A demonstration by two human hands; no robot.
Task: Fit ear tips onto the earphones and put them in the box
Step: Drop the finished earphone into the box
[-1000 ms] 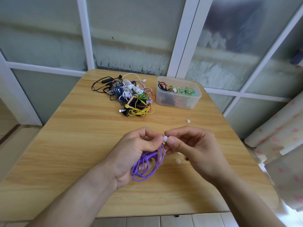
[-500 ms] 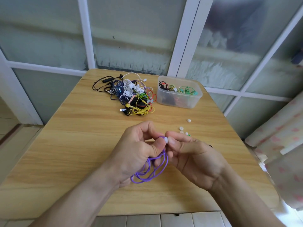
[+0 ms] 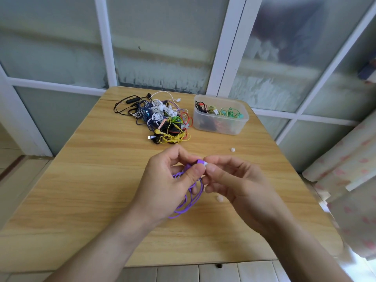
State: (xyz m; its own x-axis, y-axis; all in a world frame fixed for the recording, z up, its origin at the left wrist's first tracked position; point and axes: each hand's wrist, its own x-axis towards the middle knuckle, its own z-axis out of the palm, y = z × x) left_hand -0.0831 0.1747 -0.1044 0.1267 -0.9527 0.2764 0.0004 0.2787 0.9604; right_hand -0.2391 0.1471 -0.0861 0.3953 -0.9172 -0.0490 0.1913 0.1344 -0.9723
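The light wooden table (image 3: 81, 180) takes up most of what I can see, set against a frosted glass wall. At its far side a tangled heap of many-coloured wired earphones (image 3: 160, 119) lies just left of a clear plastic box (image 3: 220, 127), which already holds a few coiled pairs.

Nearer, above the middle of the table, the left hand (image 3: 164, 184) clenches a bunch of purple earphone cable (image 3: 187, 204) and pinches the purple earbud (image 3: 199, 161) between thumb and forefinger. The right hand (image 3: 234, 180) pinches a small white ear tip (image 3: 205, 164) and presses it against the end of that bud. Whether the tip has seated on the nozzle is too small to tell.

The risk, to my eye, sits in that pinch. A soft tip pushed on crooked may fold or pop off, and anything that slips here could roll toward the right edge. Two loose white ear tips (image 3: 232, 149) lie on the table right of the hands, one far and one near, easily knocked by the right wrist. The hanging purple loops could also snag fingers and tug the bud loose.
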